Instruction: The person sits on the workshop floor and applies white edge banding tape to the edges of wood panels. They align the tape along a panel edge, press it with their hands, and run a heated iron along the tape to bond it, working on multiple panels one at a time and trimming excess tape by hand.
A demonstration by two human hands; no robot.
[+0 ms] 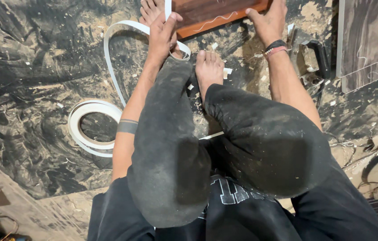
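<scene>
Meanwhile, both hands are pressing open-palmed on a reddish-brown wooden board (215,13) at the frame's top: left hand (163,33), right hand (268,22); its long axis is running left-right, tilting slightly.

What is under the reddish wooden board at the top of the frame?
The wooden board rests on the dusty dark floor, with white edge strip running beside it. Anything beneath the board is hidden.

The floor (32,67) is a dark, marbled sheet with swirling black and grey streaks, dusted with sawdust and pale chips. Grey wood-grain panels (369,40) lie at the upper right. A plain brown board (14,201) edges the lower left. Light is warm and even.
</scene>
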